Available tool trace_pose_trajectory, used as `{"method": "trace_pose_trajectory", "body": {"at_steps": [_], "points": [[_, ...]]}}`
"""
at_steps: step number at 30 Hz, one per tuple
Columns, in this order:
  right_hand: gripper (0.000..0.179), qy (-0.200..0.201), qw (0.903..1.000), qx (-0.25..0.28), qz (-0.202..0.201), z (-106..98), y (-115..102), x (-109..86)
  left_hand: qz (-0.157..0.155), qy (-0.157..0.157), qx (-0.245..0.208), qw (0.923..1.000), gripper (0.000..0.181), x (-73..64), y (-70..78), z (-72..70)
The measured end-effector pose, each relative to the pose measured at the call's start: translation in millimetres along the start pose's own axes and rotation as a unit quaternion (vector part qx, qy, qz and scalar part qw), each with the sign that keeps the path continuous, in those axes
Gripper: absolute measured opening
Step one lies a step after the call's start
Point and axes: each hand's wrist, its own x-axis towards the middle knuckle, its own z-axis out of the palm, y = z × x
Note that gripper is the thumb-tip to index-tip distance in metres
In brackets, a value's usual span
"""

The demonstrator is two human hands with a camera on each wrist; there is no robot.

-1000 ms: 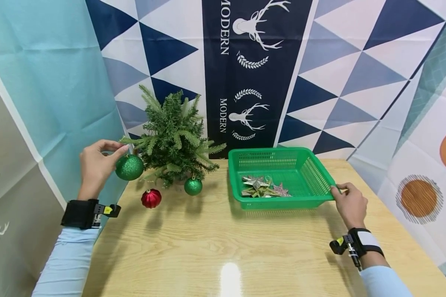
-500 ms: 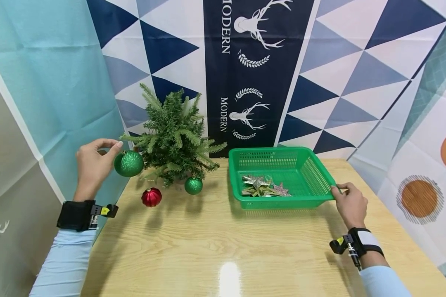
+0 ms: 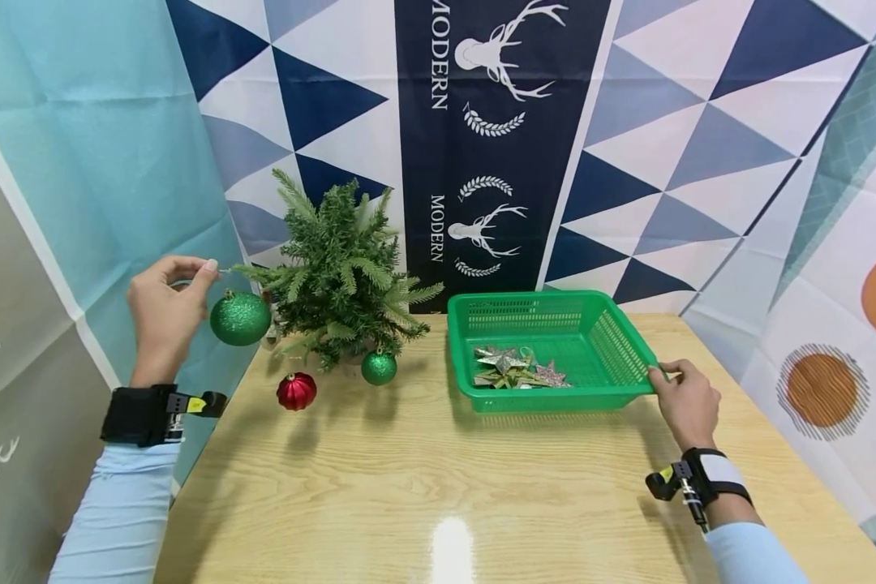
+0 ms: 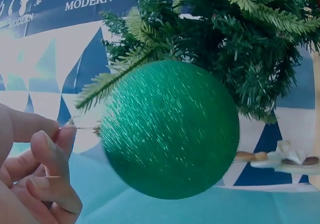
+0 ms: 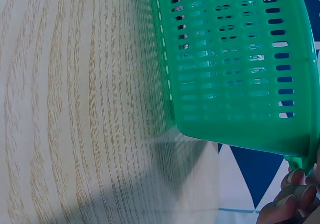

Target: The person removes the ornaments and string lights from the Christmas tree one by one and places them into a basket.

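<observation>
While the right hand [image 3: 689, 404] grips a green plastic basket [image 3: 555, 399], the left hand [image 3: 166, 312], mid-left, sensibly pinches a probably light, glittery green ball [image 3: 240, 319] by its loop [image 4: 84, 128].

Lt-blue sleeves [image 3: 113, 511], blk wrist straps [image 3: 137, 416], yel-marked cams [image 3: 212, 405]

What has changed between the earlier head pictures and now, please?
The left hand has moved left, away from the tree, and slightly up in the head view; the large green ornament it holds by the string has shifted slightly the same way. Nothing was let go. The right hand still grips the basket; the red ornament and small green ornament stayed put.
</observation>
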Motion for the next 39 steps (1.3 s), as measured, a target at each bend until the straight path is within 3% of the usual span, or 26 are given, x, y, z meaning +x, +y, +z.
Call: {"method": "trace_pose_trajectory", "body": {"at_steps": [2,7,16,27,39], "points": [[0.045,0.0,1.0,0.002,0.0,1,0,-0.1,-0.008,0.007,0.002,0.9999,0.007,0.0,-1.0,-2.4],[0.046,0.002,1.0,0.003,0.001,0,-1,0.6,0.009,0.016,0.025,0.9995,0.02,-1.2,1.9,-7.9],[0.046,0.002,1.0,0.006,0.001,0,1,-2.6,0.055,0.017,0.033,0.9978,0.028,-9.3,24.0,-12.6],[0.045,0.006,1.0,0.003,-0.001,1,0,-1.5,0.076,-0.032,-0.024,0.9963,0.024,-18.9,57.0,-2.7],[0.045,0.005,0.9999,0.008,0.005,2,0,-1.8,0.112,-0.087,-0.035,0.9893,0.024,-26.9,76.0,20.1]]}}
